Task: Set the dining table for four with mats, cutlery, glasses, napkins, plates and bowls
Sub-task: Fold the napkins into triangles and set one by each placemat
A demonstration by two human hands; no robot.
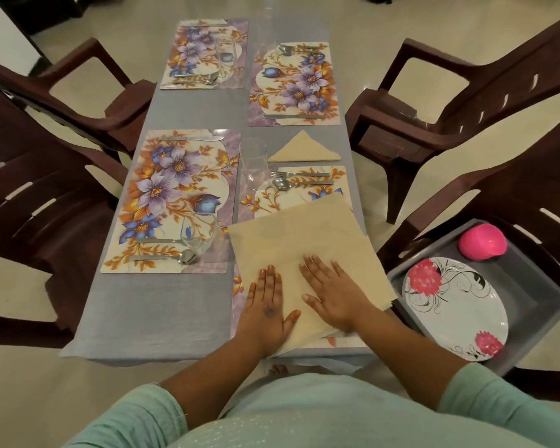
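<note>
A large beige napkin [301,240] lies unfolded over the near right floral mat [262,202]. My left hand [269,305] and my right hand [333,292] both press flat on its near part, fingers straight. A folded triangular napkin [304,150] rests beyond that mat, beside a clear glass [253,156]. A fork and spoon [291,180] lie on the mat's far end. The near left mat [162,195] carries a knife, a spoon and a glass [198,234]. Two far mats [204,53] [295,85] hold cutlery.
A grey tray [527,299] on the chair at my right holds a white plate with pink flowers [456,308] and a pink bowl [482,242] turned upside down. Dark brown plastic chairs [46,176] [466,101] flank the table. The grey tablecloth [162,305] hangs over the near edge.
</note>
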